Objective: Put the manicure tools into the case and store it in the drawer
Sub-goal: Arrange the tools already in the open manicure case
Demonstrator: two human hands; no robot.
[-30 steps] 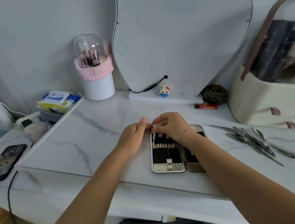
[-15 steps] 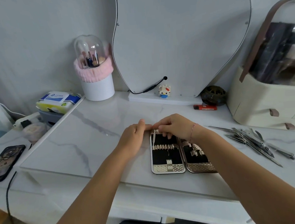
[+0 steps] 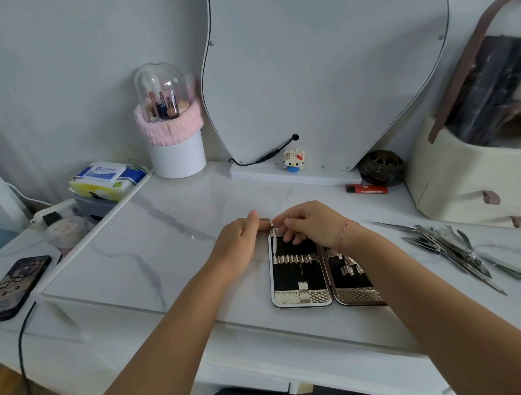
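The manicure case (image 3: 302,299) lies open flat on the marble table (image 3: 151,257), with black lining and gold elastic loops in both halves. A slim silver tool (image 3: 274,247) stands in the leftmost loop of the left half. My right hand (image 3: 315,224) hovers over the case's top edge, fingers curled, its thumb and forefinger pinching that tool's upper end. My left hand (image 3: 241,240) rests beside the case, straight fingers touching its top left corner. A heap of several loose metal manicure tools (image 3: 456,249) lies on the table to the right.
A mirror (image 3: 320,66) leans on the wall behind. Around it stand a brush holder (image 3: 175,154), a toy figurine (image 3: 293,160), a red lighter (image 3: 366,188) and a beige organiser (image 3: 478,184). Wipes (image 3: 106,177) and a phone (image 3: 12,286) lie at the left.
My right wrist has drawn back off the case's right half, which now shows more of its lining. Both hands stay at the case's top left corner.
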